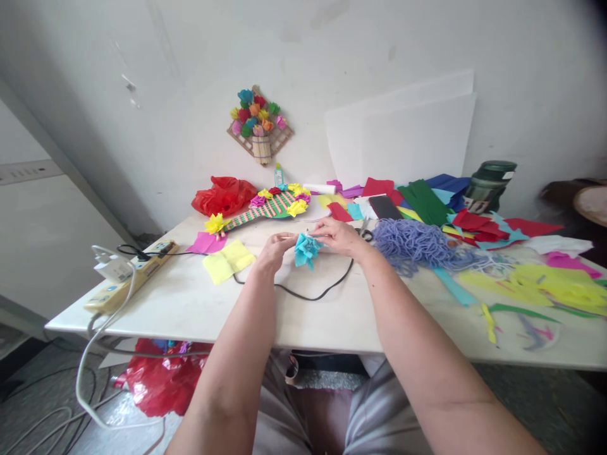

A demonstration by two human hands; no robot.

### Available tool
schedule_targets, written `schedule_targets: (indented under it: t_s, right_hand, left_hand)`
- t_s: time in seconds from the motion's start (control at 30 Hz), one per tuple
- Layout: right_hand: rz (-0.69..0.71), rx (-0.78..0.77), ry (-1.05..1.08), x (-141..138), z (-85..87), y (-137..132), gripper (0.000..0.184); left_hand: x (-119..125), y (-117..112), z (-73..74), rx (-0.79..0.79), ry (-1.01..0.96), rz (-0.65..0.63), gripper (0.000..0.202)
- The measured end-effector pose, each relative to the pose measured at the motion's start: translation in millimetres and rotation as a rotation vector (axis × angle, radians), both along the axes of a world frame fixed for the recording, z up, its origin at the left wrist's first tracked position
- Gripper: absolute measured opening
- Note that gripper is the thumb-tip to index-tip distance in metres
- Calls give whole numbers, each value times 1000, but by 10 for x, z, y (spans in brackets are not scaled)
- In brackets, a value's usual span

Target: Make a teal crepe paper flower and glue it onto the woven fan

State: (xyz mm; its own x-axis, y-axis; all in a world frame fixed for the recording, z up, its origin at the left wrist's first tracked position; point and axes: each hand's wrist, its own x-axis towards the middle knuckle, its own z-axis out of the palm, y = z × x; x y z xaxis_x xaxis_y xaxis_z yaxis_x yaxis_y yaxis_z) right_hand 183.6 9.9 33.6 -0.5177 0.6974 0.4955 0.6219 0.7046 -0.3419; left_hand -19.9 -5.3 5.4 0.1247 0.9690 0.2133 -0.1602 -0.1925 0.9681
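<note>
A light-blue paper flower (306, 251) with pointed petals hangs above the middle of the table. My left hand (279, 248) is closed in a pinch at the flower's left side, and my right hand (340, 236) pinches at its upper right. Exactly where the fingertips grip is hard to make out. Beyond my hands lies a guitar-shaped craft piece (265, 210) with striped sticks and yellow, pink and red paper flowers. Yellow paper sheets (229, 261) and a pink sheet (207, 242) lie left of my left hand. Scissors (364, 234) rest just past my right wrist.
A black cord (313, 298) loops across the table below the flower. On the left sits a power strip (137, 275) with a charger. Purple yarn (411, 245), coloured paper (424, 201) and a dark green jar (489, 186) crowd the right. A flower-basket craft (261, 148) hangs on the wall.
</note>
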Motion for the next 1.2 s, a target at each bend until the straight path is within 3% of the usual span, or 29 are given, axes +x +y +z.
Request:
schedule_targets:
  t_s: [0.4,0.73,1.2]
  right_hand:
    - [27,10,7,6,-34,34,22]
    - [12,113,-10,-23,0,6,19]
    - [41,98,32,-31,-65,46,21]
  left_hand:
    - [-23,-3,13,32,26,0,27]
    - [18,8,-14,-54,-78,3,33]
    - [-9,41,-27,78,-28,5,30]
